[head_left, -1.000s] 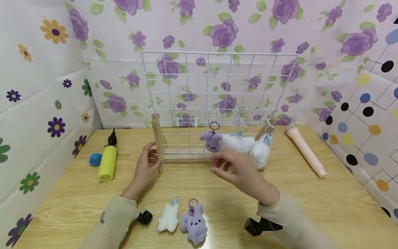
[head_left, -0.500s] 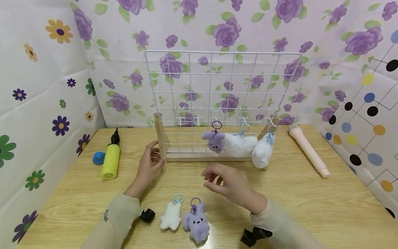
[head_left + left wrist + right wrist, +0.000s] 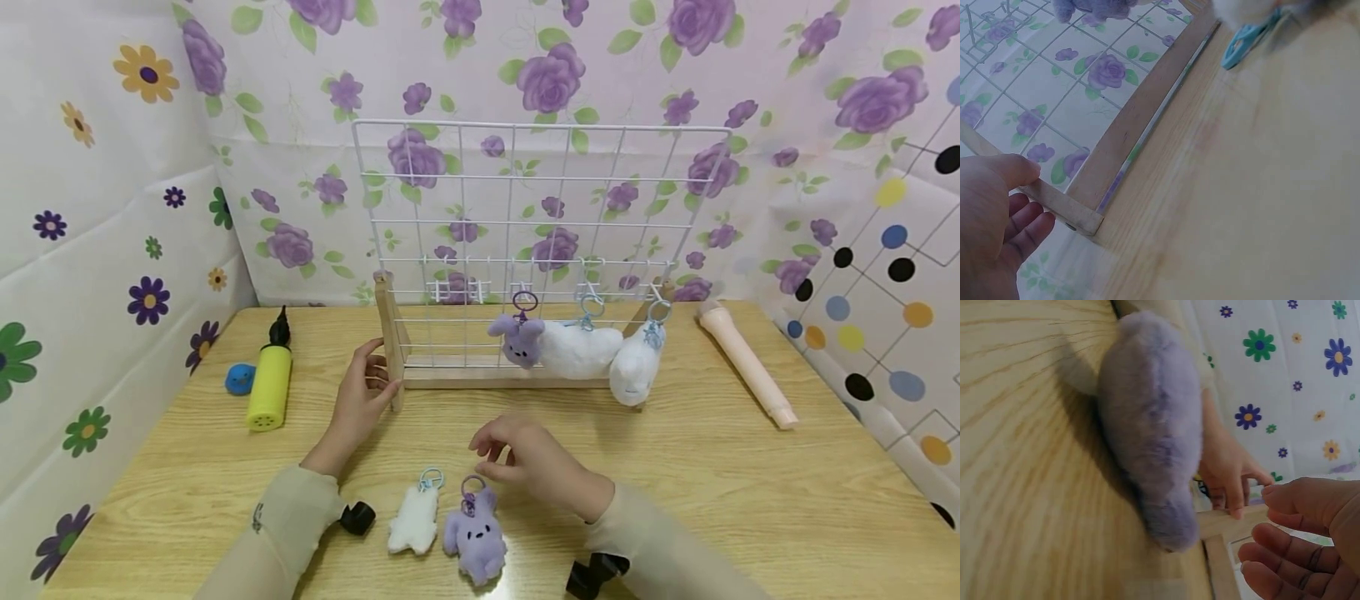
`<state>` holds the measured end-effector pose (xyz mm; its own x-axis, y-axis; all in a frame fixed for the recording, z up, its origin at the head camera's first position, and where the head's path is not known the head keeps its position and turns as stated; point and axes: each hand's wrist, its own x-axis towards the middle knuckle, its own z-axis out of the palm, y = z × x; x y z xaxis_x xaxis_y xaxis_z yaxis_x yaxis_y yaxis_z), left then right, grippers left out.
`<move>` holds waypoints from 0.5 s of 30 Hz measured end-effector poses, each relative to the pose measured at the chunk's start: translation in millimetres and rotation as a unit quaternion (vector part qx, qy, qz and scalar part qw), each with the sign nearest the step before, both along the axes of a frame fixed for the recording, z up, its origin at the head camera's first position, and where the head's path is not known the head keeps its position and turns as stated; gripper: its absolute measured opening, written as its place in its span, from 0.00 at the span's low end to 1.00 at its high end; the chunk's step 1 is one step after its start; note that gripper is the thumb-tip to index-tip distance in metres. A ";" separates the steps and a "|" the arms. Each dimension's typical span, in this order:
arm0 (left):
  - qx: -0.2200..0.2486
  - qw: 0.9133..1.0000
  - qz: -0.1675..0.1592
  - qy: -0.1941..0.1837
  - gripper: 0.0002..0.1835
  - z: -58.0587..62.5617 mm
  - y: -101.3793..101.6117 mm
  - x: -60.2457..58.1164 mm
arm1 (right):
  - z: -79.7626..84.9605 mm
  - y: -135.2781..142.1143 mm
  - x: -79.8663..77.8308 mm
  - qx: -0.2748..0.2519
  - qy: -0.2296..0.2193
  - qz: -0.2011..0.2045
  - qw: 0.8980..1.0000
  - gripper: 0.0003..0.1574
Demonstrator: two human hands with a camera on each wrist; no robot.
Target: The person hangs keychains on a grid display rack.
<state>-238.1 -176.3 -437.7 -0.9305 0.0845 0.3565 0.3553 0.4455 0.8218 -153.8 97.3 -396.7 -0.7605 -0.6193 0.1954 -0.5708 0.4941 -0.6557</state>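
Observation:
My left hand [image 3: 358, 404] grips the wooden upright [image 3: 387, 337] at the left end of a white wire grid rack [image 3: 525, 128]. In the left wrist view, its thumb lies over the wood [image 3: 1069, 206] and the fingers go beneath. My right hand [image 3: 521, 460], fingers loosely curled around nothing, hovers just above a purple plush bunny keychain [image 3: 477, 542] on the table. That bunny looms large in the right wrist view as a furry body [image 3: 1150, 406]. Beside it lies a white plush keychain [image 3: 415, 521] with a blue ring.
From hooks on the rack hang a purple bunny keychain [image 3: 522, 342] and two white plush keychains, one sideways [image 3: 581, 350] and one at the right end [image 3: 636, 368]. A yellow hand pump [image 3: 269, 387] and blue toy [image 3: 240, 379] stand left; a pale pink microphone-like stick [image 3: 746, 364] lies right.
My right hand has moved down and left from in front of the hanging plushes toward the purple bunny on the table. The left hand stays on the upright. The head view shifts slightly.

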 end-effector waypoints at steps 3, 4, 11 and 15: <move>0.000 1.000 -0.002 0.006 0.37 -0.5 0.1 -0.5 | -5.6 -3.7 -1.1 0.021 -0.025 0.005 0.999 0.11; 0.000 1.000 -0.003 0.008 0.37 -0.8 0.1 -0.7 | -7.3 -4.5 -1.4 0.027 -0.032 0.007 0.999 0.11; 0.000 1.000 -0.004 0.009 0.37 -1.9 -0.2 -1.2 | -15.5 -9.2 -3.2 0.073 -0.034 0.003 0.997 0.12; -0.001 1.000 -0.001 0.009 0.37 -1.6 -1.1 -1.2 | -17.0 -11.6 -4.4 0.096 -0.032 0.000 0.995 0.11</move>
